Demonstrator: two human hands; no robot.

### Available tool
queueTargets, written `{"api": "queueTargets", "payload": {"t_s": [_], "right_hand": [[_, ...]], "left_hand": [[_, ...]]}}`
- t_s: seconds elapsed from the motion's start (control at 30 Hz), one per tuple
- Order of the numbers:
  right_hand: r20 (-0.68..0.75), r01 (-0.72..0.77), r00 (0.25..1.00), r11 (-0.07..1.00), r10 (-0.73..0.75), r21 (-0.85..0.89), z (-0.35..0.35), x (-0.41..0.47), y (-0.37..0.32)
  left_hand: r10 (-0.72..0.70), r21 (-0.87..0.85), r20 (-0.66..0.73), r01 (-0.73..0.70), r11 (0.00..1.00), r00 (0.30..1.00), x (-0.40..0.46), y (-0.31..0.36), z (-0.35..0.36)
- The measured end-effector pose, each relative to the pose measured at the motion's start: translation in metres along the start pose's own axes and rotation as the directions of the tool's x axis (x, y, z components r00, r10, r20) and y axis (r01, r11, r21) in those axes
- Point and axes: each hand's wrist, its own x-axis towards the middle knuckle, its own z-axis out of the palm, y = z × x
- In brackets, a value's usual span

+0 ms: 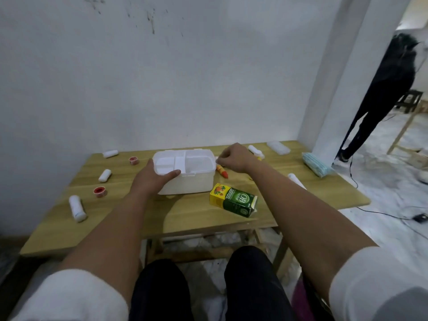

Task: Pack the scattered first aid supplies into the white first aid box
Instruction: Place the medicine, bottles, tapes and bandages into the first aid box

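The white first aid box [192,179] stands mid-table with its lid on. My left hand [152,179] grips its front left corner, thumb across the lid. My right hand [234,158] pinches the box's right edge, apparently at a latch. A green and yellow carton [234,201] lies in front of the box. Beside the box on the right lies an orange tube [222,171]. White bandage rolls [77,208] [104,175] [110,153] and two red tape rolls [100,191] [134,160] are scattered on the left.
On the right of the wooden table [196,218] lie more white rolls [296,180] [256,151], a white pack [278,148] and a stack of blue masks [316,164]. A wall stands behind the table. A person in black [382,98] stands at far right. Cables cross the floor.
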Motion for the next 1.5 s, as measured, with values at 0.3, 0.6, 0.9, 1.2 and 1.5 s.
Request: {"api": "queueTargets", "payload": {"t_s": [0.3,0.6,0.9,1.2,1.5], "right_hand": [[0.377,-0.086,0.87,0.85,0.319,-0.52,0.018,-0.057,0.019],[0.322,-0.109,0.9,0.868,0.293,-0.484,-0.028,-0.05,-0.013],[0.431,-0.087,0.858,0.906,0.279,-0.414,-0.096,0.001,-0.076],[0.345,-0.042,0.931,0.975,0.118,-0.219,-0.085,0.06,-0.089],[0.277,0.124,0.961,0.925,-0.021,-0.359,0.004,0.08,-0.058]], "left_hand": [[-0.027,-0.008,-0.016,0.026,1.0,1.0,-0.006,0.001,0.001],[0.013,-0.067,-0.084,-0.018,0.998,0.996,-0.01,-0.002,0.004],[0.001,-0.165,-0.034,-0.007,0.986,0.999,-0.005,-0.009,-0.001],[0.037,-0.222,-0.034,-0.044,0.974,0.999,0.003,-0.013,-0.001],[0.031,-0.147,0.001,-0.031,0.989,1.0,0.009,-0.014,-0.002]]}}
